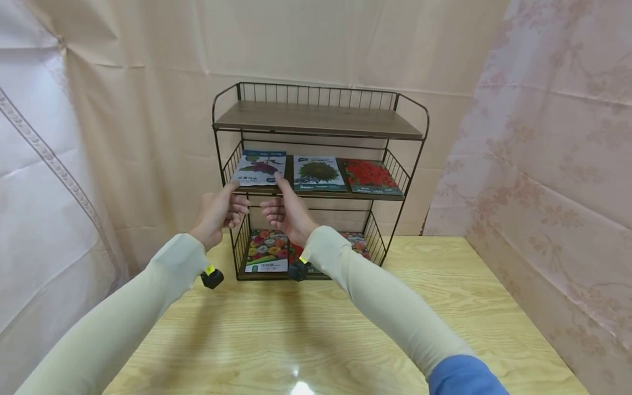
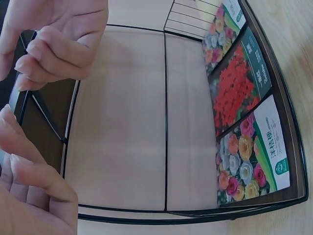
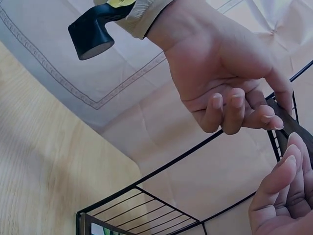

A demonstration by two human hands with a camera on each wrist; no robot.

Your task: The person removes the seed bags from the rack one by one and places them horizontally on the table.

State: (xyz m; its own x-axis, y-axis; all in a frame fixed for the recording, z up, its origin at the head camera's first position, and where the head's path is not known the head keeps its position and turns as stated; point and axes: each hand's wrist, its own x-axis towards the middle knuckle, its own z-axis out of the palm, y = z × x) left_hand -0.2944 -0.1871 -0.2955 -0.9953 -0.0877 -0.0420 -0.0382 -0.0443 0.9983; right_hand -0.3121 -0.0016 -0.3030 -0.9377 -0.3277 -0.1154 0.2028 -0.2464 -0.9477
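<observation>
The dark wire rack stands on the pale, wood-grained bench before a creased beige cloth. At the left end of its middle shelf lies a flat, glossy eggplant packet, beside a sunflower packet and, farther right, a red-flower packet. The left hand and right hand are loosely spread, thumbs at the eggplant packet's near part, other fingers slackly bent below the shelf edge, gripping nothing. The right sleeve partly blocks the bottom shelf, where a rose packet lies leftmost.
</observation>
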